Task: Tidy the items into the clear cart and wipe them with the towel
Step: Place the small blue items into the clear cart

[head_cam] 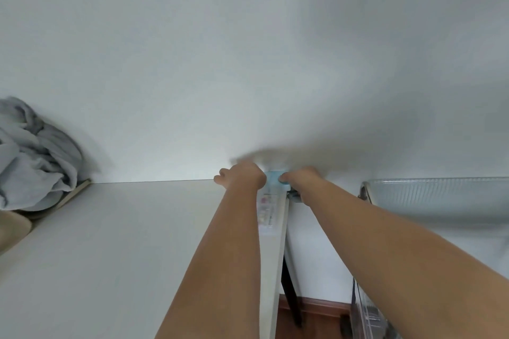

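Observation:
Both my arms reach forward to the far right corner of the white table (110, 242). My left hand (242, 175) and my right hand (298, 175) are both closed on a small light-blue item (274, 177) held between them against the wall. The item is mostly hidden by my fingers and blurred. A pale label or packet (266, 210) lies on the table just below it. The clear cart (440, 192) stands to the right of the table, its ribbed top tray at hand height. A crumpled grey towel (33, 157) lies at the far left against the wall.
A white wall fills the upper view. The table's right edge (278, 270) drops to a dark table leg (290, 300) and wooden floor (316, 316). A narrow gap separates table and cart. A beige object (13, 231) sits at the left edge.

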`<state>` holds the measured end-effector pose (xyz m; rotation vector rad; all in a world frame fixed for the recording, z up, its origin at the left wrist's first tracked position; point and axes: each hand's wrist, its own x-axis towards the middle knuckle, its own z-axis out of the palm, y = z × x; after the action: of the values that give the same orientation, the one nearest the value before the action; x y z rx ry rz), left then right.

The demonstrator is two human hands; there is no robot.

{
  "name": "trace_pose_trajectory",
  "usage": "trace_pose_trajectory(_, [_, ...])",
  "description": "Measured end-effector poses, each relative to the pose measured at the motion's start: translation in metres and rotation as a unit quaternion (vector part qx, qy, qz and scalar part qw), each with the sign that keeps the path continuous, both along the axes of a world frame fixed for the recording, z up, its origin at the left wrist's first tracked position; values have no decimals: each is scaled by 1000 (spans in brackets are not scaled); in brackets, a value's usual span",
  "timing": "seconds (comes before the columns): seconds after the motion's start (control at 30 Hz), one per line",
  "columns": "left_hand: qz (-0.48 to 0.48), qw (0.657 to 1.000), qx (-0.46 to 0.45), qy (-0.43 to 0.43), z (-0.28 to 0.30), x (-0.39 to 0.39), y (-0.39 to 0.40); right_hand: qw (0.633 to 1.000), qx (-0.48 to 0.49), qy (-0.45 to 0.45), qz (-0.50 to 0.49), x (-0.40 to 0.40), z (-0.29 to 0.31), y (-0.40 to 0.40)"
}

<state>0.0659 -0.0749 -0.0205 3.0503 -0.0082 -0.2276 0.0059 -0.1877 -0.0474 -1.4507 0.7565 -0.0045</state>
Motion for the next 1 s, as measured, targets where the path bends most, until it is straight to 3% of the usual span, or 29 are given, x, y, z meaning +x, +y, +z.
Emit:
trace_pose_trajectory(0.23, [-11, 999, 13, 40, 3, 5, -8, 1000, 8, 0, -15, 4, -1, -5])
trace_pose_trajectory(0.4, [15, 997, -4, 77, 7, 7, -11, 998, -55, -14, -7, -4, 5, -15])
trace_pose_trajectory(0.7, [-18, 989, -111, 92, 11, 6, -5, 990, -143, 13, 11, -22, 20, -41])
trace_pose_trajectory(0.83, [-62, 972, -215, 75, 7, 2, -4, 992, -117, -30, 17, -35, 28, -48])
trace_pose_trajectory(1.0, [-122, 911, -393, -11, 15, -16, 6, 993, -66, -98, 7, -56, 41, -51])
